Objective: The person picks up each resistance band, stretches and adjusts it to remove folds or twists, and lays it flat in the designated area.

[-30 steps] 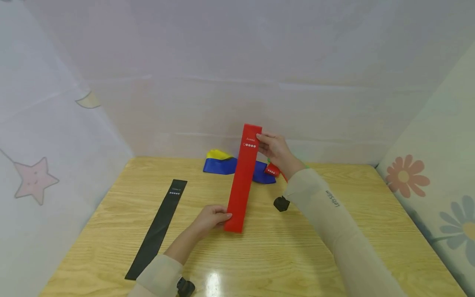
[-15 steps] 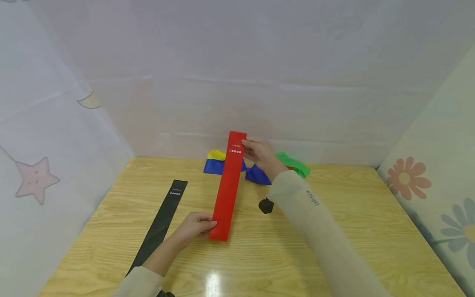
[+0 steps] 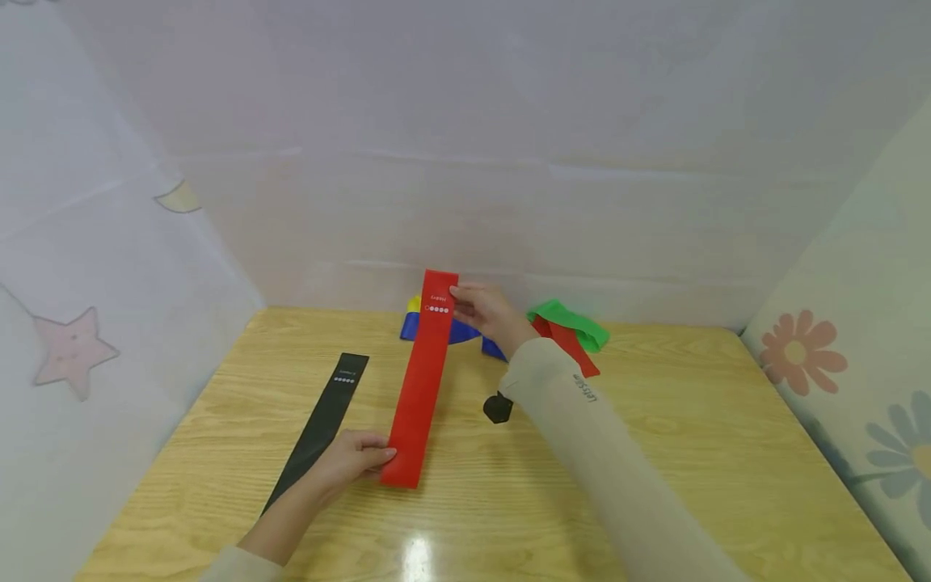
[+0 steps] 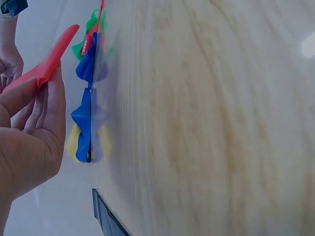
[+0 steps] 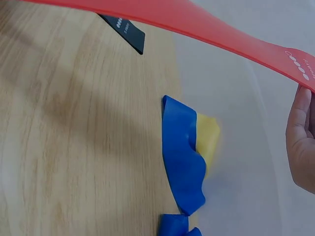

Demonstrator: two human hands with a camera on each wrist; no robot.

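Leftward and lower now than a moment ago, the red resistance band (image 3: 422, 380) sits stretched between both hands — left hand (image 3: 352, 457) pinching its near end, right hand (image 3: 486, 312) its far end. Not yet flat beside the black band (image 3: 320, 428) on the surface (image 3: 655, 453); other bands remain piled behind.

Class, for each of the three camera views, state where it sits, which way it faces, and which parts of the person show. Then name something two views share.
Head: worn high, looking forward and down at the wooden table; both hands and sleeved forearms show, holding the long flat red elastic band.
Left wrist: beside the left hand, looking along the tabletop toward the back wall.
Right wrist: under the red band, facing the table; right hand fingers show.
Shared: the crumpled blue elastic band appears in both wrist views.
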